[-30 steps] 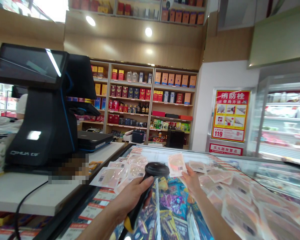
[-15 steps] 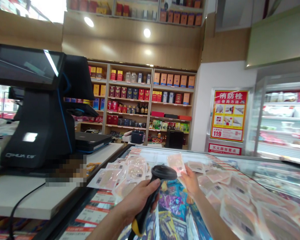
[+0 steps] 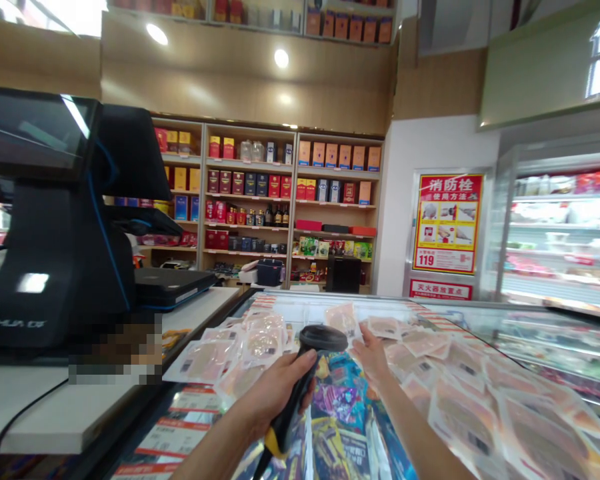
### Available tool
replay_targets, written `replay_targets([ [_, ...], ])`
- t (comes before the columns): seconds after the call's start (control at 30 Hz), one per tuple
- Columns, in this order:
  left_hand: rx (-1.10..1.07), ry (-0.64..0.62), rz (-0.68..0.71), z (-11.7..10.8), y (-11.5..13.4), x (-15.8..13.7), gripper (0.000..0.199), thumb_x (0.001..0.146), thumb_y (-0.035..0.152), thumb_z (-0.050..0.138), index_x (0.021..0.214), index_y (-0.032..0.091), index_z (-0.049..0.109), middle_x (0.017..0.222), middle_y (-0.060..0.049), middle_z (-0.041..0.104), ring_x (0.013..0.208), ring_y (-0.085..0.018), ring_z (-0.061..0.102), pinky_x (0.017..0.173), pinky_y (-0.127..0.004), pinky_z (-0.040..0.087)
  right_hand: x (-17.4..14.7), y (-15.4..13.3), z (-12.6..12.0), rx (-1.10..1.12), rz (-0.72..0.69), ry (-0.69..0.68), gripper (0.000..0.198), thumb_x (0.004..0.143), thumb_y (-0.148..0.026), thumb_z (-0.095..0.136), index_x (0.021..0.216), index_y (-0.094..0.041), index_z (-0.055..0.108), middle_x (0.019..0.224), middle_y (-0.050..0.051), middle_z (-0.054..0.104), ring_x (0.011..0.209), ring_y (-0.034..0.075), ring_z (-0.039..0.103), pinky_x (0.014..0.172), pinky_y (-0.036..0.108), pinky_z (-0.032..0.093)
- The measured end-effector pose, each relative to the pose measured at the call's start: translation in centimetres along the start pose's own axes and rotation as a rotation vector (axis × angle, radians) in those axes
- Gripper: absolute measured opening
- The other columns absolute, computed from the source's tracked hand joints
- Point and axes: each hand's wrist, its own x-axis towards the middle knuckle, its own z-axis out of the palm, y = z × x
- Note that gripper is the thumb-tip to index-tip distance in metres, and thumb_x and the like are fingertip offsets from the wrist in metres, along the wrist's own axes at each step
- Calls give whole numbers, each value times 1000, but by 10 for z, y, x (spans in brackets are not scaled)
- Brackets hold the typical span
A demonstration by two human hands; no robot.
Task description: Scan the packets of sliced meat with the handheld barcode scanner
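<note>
- Over the display case, the left hand wraps a black scanner, fingers closed, head toward the packet.
- Beside it, the right hand pinches that packet's edge, apparently leaving its face uncovered.

The scanner is black and yellow, the packet pinkish

At twelve o'clock I face wooden shelving beneath a wood-toned bulkhead with round downlights; toward one, a red fire-hydrant poster on a white wall; toward two, a lit display fridge.
</note>
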Motion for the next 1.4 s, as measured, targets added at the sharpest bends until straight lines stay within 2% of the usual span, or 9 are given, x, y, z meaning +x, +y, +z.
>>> replay_targets([
  [0.13,25,56,31,-13,1,-2,38,66,53,45,64,15,47,50,4,49,39,-5,41,41,-18,32,1,1,-2,116,88,14,49,56,-16,51,105,-18,51,85,3,63,77,18,57,68,30,45],
  [0.3,68,316,48,-50,2,-13,39,63,53,48,61,15,47,47,4,48,39,-6,41,40,-18,32,-7,-15,10,168,188,15,57,54,-16,52,110,-18,46,84,2,62,76,16,57,65,25,44],
  [0.53,7,541,25,-95,5,-39,38,57,52,55,61,15,49,48,3,51,38,-7,44,38,-18,32,-27,-24,82,205,266,-163,67,56,-15,47,121,-16,33,83,5,61,74,16,58,60,25,45],
  [0.73,-31,616,-7,-117,3,-52,40,57,53,55,64,13,52,50,0,54,39,-8,46,38,-19,36,-27,-1,149,-374,156,-174,53,63,-18,42,116,-12,42,70,5,63,54,17,58,49,28,45],
  [0.9,-68,620,18,-117,2,-43,38,56,52,56,60,14,50,47,1,53,38,-8,45,37,-19,36,-19,-5,158,-643,36,-170,33,60,-18,51,92,-15,61,78,8,64,78,23,58,72,33,41],
  [1.07,-100,513,43,-86,7,-21,37,58,50,56,62,14,49,49,1,53,40,-8,46,39,-19,37,-16,-31,106,-829,-65,-200,31,69,-25,46,93,-14,61,94,10,61,91,21,53,82,31,35],
  [1.17,-98,424,41,-61,8,-7,36,59,51,54,60,15,48,48,2,51,40,-8,46,40,-20,37,-36,-54,30,-932,-126,-263,36,64,-29,53,98,-18,59,107,9,56,105,22,44,91,32,27],
  [1.3,-62,301,48,-35,1,17,39,61,53,51,59,14,50,47,2,51,41,-9,45,41,-20,36,-82,-67,-80,-1444,-134,-332,50,60,-43,56,109,-33,50,124,4,43,118,31,25,93,50,12],
  [1.4,-79,304,35,-23,-8,40,39,61,54,50,57,15,48,45,2,50,39,-9,44,40,-20,35,-99,-58,-122,-1591,-106,-343,51,68,-52,43,116,-35,42,130,5,34,118,33,23,89,54,15],
])
